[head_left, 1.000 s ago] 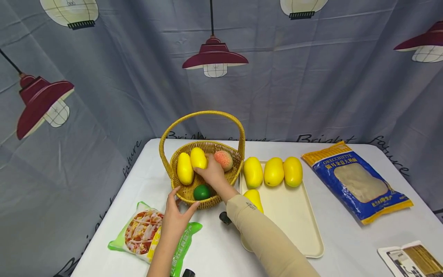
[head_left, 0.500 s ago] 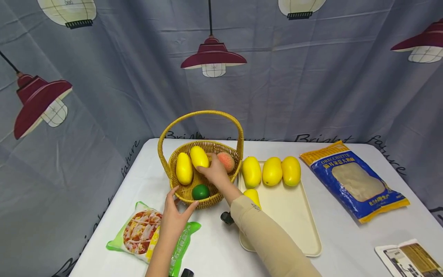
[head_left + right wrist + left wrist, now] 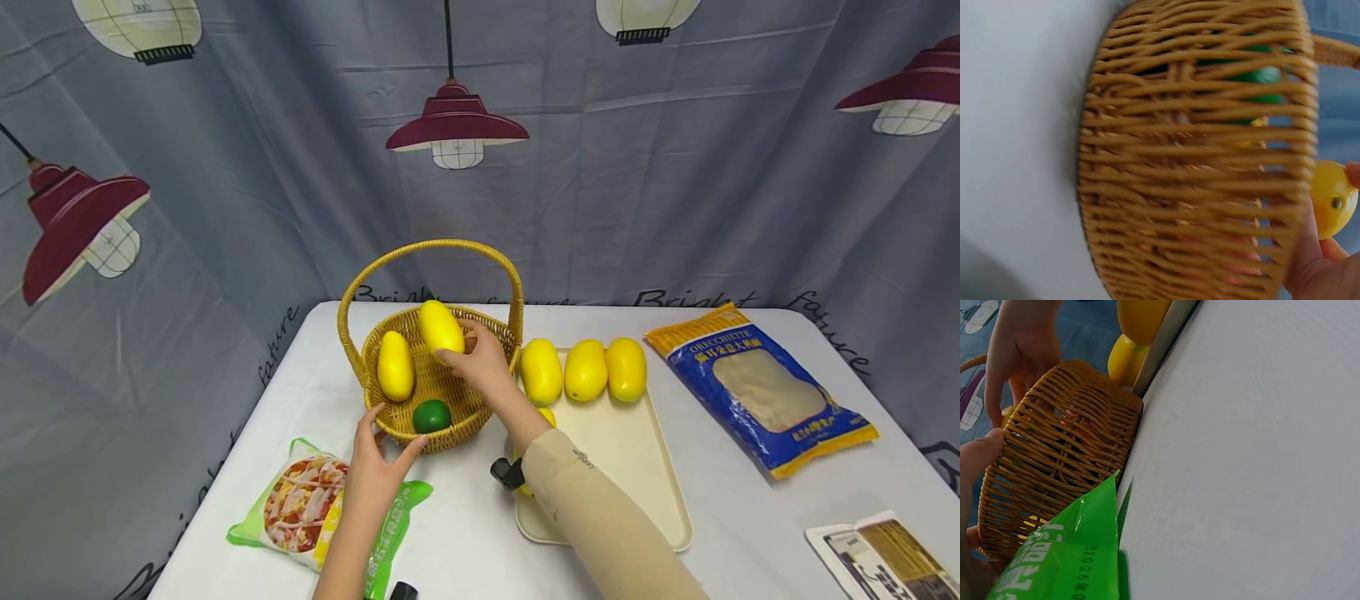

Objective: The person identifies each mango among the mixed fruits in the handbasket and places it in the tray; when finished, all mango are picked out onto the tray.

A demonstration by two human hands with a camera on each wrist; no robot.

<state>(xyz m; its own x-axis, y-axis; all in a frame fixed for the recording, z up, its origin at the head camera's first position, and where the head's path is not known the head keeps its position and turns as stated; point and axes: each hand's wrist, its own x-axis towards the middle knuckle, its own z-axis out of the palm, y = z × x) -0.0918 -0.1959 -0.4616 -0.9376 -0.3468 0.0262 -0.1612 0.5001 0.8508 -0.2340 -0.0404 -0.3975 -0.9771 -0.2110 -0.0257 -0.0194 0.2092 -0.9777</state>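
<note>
In the head view my right hand (image 3: 480, 360) pinches a yellow mango (image 3: 441, 327) between thumb and fingers, raised a little over the wicker basket (image 3: 427, 379). The same mango (image 3: 1333, 200) shows past the basket's rim in the right wrist view. A second mango (image 3: 395, 367) lies at the basket's left, and a green fruit (image 3: 431, 416) near its front. My left hand (image 3: 375, 471) holds the front left rim, thumb and fingers apart along it. In the left wrist view its thumb (image 3: 985, 450) touches the rim. The pink peach is hidden behind my right hand.
A cream tray (image 3: 622, 467) right of the basket carries several mangoes, one partly behind my sleeve. A green food bag (image 3: 303, 504) lies under my left forearm. A blue pasta bag (image 3: 765, 392) and a small flat packet (image 3: 885, 554) lie at the right.
My right hand has lifted the mango up from the basket and slightly to the right, now covering the peach. My left hand stays at the rim. The head view has shifted slightly.
</note>
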